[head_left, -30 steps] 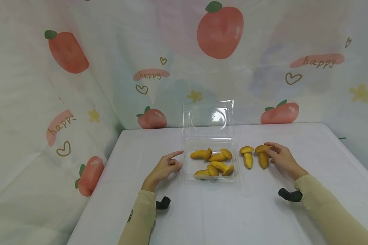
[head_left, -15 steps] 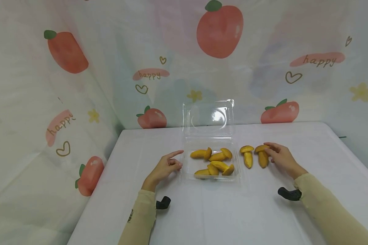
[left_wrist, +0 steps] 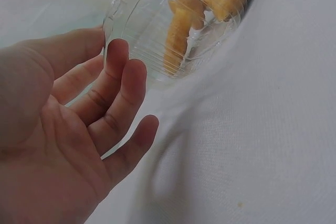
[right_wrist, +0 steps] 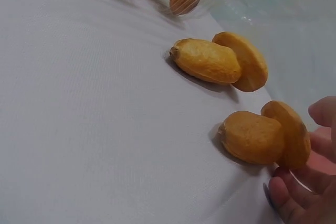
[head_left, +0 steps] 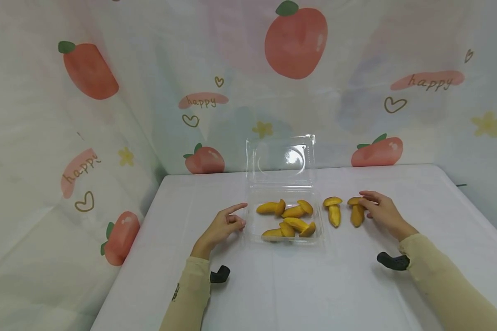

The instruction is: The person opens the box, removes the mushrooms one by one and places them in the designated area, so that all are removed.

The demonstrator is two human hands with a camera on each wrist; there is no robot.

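My left hand [head_left: 222,227] is at the left side of a clear plastic clamshell box [head_left: 252,220]. Its relaxed, slightly bent fingers touch or nearly touch the rim, as the left wrist view shows. Several yellow mushrooms [head_left: 297,210] lie inside the box, whose lid [head_left: 269,158] stands raised at the back. Outside on the right, one mushroom [head_left: 333,212] rests on the cloth, stem toward me. Beside it lies another mushroom [right_wrist: 254,137], with my right hand [head_left: 383,212] at its cap. In the right wrist view the thumb stands apart from this cap, and other fingertips are close to its edge.
White cloth [head_left: 306,289] covers the table. A printed fabric backdrop [head_left: 331,115] hangs behind and to the left. Dark curved pieces [head_left: 393,261] stick out at both sleeve cuffs.
My right hand has shifted slightly to the right. The rightmost mushroom has moved a little the same way, widening the gap to its neighbour. My left hand and the box have stayed put.
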